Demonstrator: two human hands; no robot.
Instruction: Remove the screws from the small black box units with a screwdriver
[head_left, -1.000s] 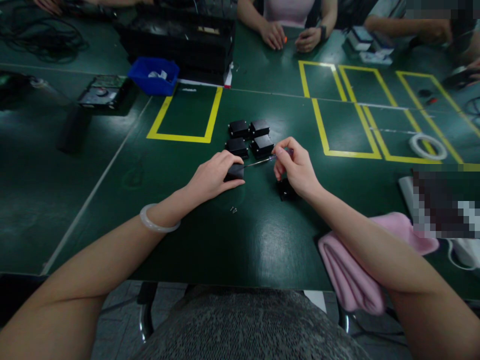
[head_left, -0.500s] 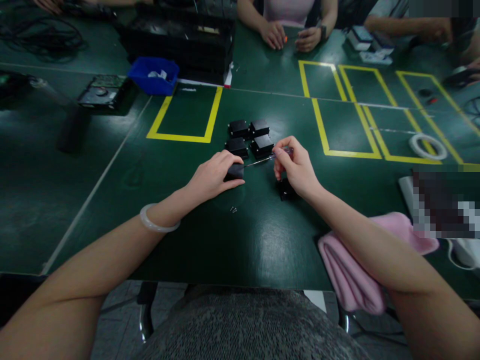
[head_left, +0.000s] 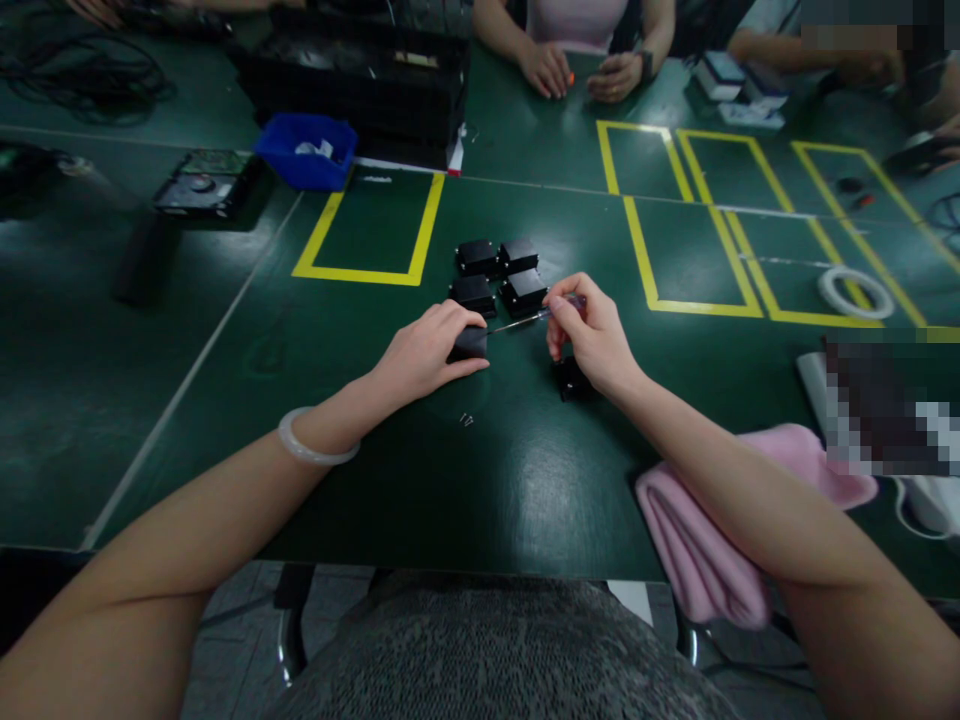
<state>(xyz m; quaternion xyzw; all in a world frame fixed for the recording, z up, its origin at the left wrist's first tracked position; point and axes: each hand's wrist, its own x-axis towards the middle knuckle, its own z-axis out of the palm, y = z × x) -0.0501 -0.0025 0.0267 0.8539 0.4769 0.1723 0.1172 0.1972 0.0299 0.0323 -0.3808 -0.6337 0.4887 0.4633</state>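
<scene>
My left hand [head_left: 437, 345] grips a small black box [head_left: 470, 344] against the green table, thumb on the near side and fingers over the far side. In my right hand [head_left: 589, 335] is a screwdriver [head_left: 517, 323], pinched at its handle. Its thin metal shaft points left, and the tip meets the right side of the held box. Several similar black boxes [head_left: 475, 256] stand grouped just beyond my hands. Under my right hand sits another black part [head_left: 571, 378], partly hidden. A few small screws [head_left: 466, 420] lie on the table nearer to me.
A blue bin [head_left: 309, 152] stands at the back left beside a large black case [head_left: 360, 85]. Yellow tape outlines mark the table. At right are a tape roll [head_left: 856, 292] and a pink cloth [head_left: 705, 530]. A person's hands [head_left: 546, 72] work across the table.
</scene>
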